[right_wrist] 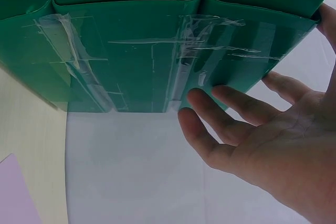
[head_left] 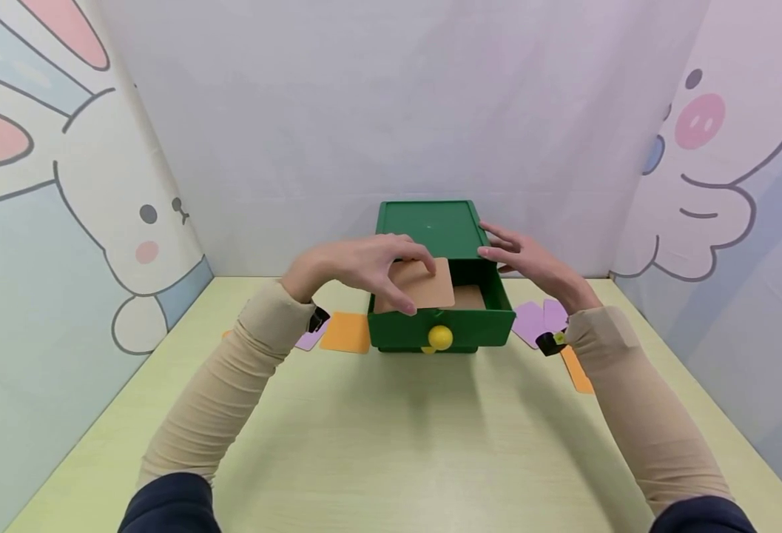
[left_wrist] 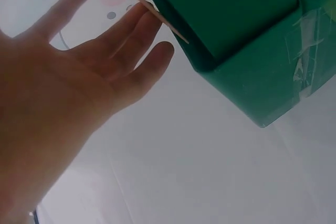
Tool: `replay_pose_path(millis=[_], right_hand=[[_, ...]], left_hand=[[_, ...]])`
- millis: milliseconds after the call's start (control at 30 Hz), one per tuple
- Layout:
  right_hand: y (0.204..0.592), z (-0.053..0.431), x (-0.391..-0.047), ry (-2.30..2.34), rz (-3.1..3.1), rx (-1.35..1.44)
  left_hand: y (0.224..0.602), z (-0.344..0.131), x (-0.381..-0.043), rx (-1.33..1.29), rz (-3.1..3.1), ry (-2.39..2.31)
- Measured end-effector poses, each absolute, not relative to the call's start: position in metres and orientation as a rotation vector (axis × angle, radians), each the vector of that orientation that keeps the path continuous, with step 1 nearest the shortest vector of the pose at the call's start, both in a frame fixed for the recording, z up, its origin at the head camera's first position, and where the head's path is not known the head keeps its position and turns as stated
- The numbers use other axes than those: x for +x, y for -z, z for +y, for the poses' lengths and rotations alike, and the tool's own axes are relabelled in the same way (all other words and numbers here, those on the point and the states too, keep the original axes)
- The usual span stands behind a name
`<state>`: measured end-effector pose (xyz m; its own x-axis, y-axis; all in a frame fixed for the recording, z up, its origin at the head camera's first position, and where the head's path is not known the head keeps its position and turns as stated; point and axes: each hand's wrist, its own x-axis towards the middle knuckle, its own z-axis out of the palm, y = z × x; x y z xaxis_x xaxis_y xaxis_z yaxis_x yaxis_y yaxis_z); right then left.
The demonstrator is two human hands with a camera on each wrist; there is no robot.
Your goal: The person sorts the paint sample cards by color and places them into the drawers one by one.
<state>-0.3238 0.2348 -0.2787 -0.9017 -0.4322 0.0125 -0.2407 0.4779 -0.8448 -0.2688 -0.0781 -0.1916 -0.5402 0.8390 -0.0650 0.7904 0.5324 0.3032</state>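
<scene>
A green drawer box (head_left: pixel 430 226) stands at the back of the table, its top drawer (head_left: pixel 404 331) pulled out by a yellow-knobbed front. My left hand (head_left: pixel 367 263) pinches a tan square card (head_left: pixel 439 287) between thumb and fingers, tilted over the drawer's left part. The card's thin edge shows beside the green wall in the left wrist view. Another flat tan piece (head_left: pixel 468 297) lies inside the drawer. At the box's upper right edge, my right hand (head_left: pixel 530 260) rests its extended fingers; clear tape runs along that side wall in the right wrist view.
Orange (head_left: pixel 346 332) and purple cards lie on the table left of the box. More purple cards (head_left: pixel 529 321) and an orange card (head_left: pixel 575 370) lie to its right, partly under my right forearm. A white curtain (head_left: pixel 284 148) hangs close behind the box.
</scene>
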Motion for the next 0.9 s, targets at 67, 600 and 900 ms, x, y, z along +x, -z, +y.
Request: replay_pose_path(millis=[67, 600, 900], right_hand=[[0.279, 0.235, -0.324, 1.391, 2.525, -0.583], [0.279, 0.234, -0.322, 1.408, 2.512, -0.577], [0.28, 0.235, -0.322, 1.4, 2.523, -0.59]], left_hand=[[0.192, -0.078, -0.269, 1.392, 2.564, -0.349], [0.193, -0.084, -0.257, 1.372, 2.613, -0.44], [0.211, -0.083, -0.217, 1.419, 2.867, -0.811]])
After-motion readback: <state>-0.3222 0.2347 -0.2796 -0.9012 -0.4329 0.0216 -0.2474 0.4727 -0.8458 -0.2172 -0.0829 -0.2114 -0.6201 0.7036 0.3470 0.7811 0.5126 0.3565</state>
